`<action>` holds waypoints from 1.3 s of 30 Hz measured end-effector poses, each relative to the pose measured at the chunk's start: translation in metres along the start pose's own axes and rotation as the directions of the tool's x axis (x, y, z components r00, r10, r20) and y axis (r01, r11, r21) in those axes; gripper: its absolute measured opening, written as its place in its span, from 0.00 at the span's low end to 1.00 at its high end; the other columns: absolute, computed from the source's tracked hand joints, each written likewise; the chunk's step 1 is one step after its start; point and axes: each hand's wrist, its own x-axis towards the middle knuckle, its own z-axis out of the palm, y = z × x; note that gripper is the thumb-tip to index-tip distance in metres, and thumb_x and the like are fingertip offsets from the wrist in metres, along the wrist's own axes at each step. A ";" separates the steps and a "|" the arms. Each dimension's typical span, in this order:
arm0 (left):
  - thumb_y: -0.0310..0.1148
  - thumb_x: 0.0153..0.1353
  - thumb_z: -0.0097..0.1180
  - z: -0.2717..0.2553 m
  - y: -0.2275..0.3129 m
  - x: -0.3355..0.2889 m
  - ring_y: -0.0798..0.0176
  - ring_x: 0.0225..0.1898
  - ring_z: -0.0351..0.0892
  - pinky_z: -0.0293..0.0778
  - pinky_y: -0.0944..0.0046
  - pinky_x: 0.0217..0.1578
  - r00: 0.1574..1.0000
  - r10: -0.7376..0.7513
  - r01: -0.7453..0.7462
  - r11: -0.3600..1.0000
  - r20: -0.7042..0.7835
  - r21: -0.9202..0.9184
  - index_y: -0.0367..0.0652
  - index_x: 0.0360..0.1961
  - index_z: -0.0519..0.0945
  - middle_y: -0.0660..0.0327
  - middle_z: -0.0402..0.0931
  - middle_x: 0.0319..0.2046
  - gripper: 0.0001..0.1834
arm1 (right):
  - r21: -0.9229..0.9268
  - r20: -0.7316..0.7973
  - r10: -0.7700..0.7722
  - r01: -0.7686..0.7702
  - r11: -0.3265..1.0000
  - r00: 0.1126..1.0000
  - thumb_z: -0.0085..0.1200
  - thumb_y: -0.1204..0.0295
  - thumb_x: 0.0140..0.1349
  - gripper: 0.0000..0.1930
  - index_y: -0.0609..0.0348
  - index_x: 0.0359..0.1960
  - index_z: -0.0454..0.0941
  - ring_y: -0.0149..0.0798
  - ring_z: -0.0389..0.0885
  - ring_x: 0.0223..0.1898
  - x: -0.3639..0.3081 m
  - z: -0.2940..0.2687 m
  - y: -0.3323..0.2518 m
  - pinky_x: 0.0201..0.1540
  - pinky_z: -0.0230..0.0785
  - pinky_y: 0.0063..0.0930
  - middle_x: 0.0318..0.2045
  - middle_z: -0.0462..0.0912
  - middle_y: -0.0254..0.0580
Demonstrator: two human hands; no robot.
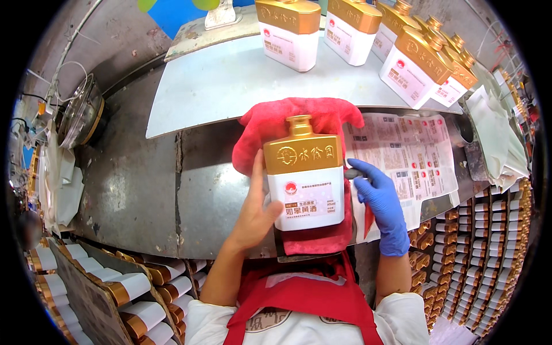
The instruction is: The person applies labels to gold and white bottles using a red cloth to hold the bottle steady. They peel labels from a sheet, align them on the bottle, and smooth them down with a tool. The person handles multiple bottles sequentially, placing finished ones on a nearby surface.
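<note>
A flat-shouldered bottle (310,190) with a gold top and a white, printed lower body rests in front of me on a red plush cloth (313,242). My left hand (256,213), bare, grips its left side, with the thumb over the lower front edge. On the other side, my right hand (384,210) in a blue glove curls close to the bottle's right edge. Between its thumb and fingers sits a slim tool with a dark, rounded end (353,172); a red pointed part (368,219) shows below the hand. The tool's kind cannot be made out.
Several similar bottles (290,43) stand on a pale raised board (201,80) at the back. Printed label sheets (402,152) lie to the right on the metal table (126,190). Racks of more bottles (483,247) flank me at lower right and lower left (121,287).
</note>
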 end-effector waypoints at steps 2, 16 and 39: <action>0.36 0.63 0.45 -0.005 0.009 -0.007 0.57 0.71 0.37 0.37 0.62 0.67 0.995 -0.096 0.096 0.987 0.006 -0.125 0.32 0.69 0.33 0.48 0.36 0.71 0.43 | 0.111 -0.011 0.059 -0.058 0.992 0.998 0.59 0.67 0.59 0.22 0.62 0.54 0.73 0.19 0.66 0.24 0.001 -0.014 0.003 0.28 0.62 0.13 0.34 0.82 0.33; 0.23 0.59 0.54 0.002 0.003 -0.012 0.60 0.64 0.58 0.56 0.62 0.62 0.992 -0.099 0.080 0.974 -0.078 -0.212 0.35 0.70 0.41 0.51 0.52 0.66 0.44 | -0.276 -0.070 -0.075 0.053 0.960 0.995 0.69 0.66 0.44 0.38 0.56 0.61 0.68 0.20 0.63 0.23 -0.017 0.039 -0.012 0.28 0.62 0.16 0.27 0.71 0.29; 0.25 0.59 0.55 0.017 0.007 -0.006 0.60 0.62 0.60 0.58 0.63 0.61 0.988 -0.104 0.083 0.980 -0.111 -0.180 0.34 0.69 0.42 0.50 0.58 0.62 0.43 | -0.223 -0.011 -0.065 0.061 0.973 0.998 0.68 0.66 0.47 0.38 0.63 0.61 0.66 0.20 0.65 0.23 -0.011 0.031 -0.006 0.29 0.65 0.16 0.25 0.74 0.30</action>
